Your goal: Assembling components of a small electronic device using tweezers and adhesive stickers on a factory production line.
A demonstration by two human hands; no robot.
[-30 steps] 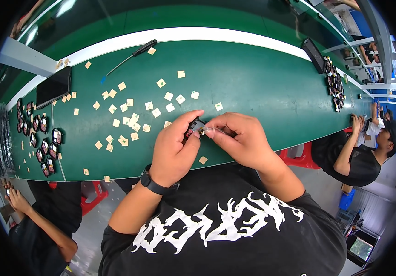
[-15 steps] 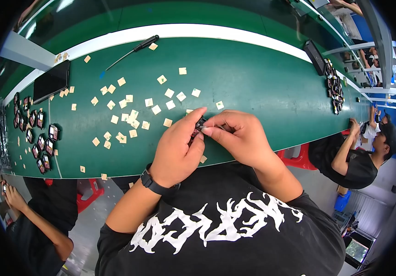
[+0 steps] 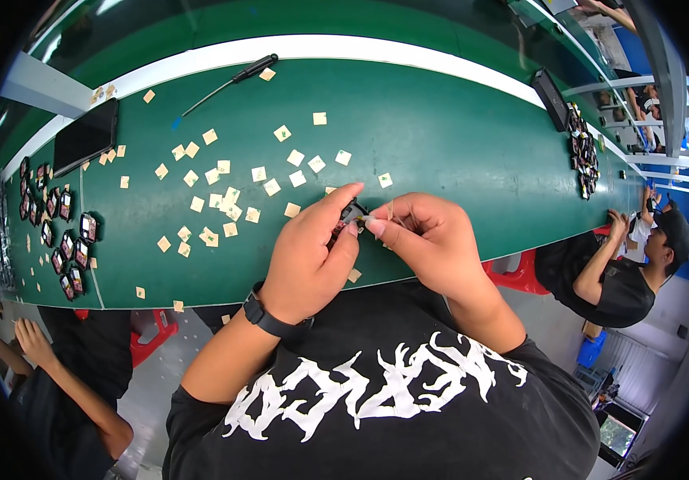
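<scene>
A small black electronic part [image 3: 352, 213] is gripped between the fingers and thumb of my left hand [image 3: 311, 252]; a pinkish patch shows on it, and the rest is hidden. My right hand [image 3: 432, 240] is closed in a pinch at the part's right side. Something small and pale shows at its thumb and fingertips, too small to name. Many cream paper squares [image 3: 271, 187], some with green marks, lie scattered on the green table [image 3: 472, 152] beyond and left of my hands.
A screwdriver [image 3: 228, 84] and a dark tablet-like device [image 3: 86, 138] lie toward the far left. Several black parts [image 3: 66, 248] sit at the left, more parts [image 3: 582, 152] beside a black box [image 3: 549, 100] at the right. Co-workers sit on both sides.
My right fingertips have drawn slightly right, away from the black part, baring more of it. The left co-worker's hand has shifted.
</scene>
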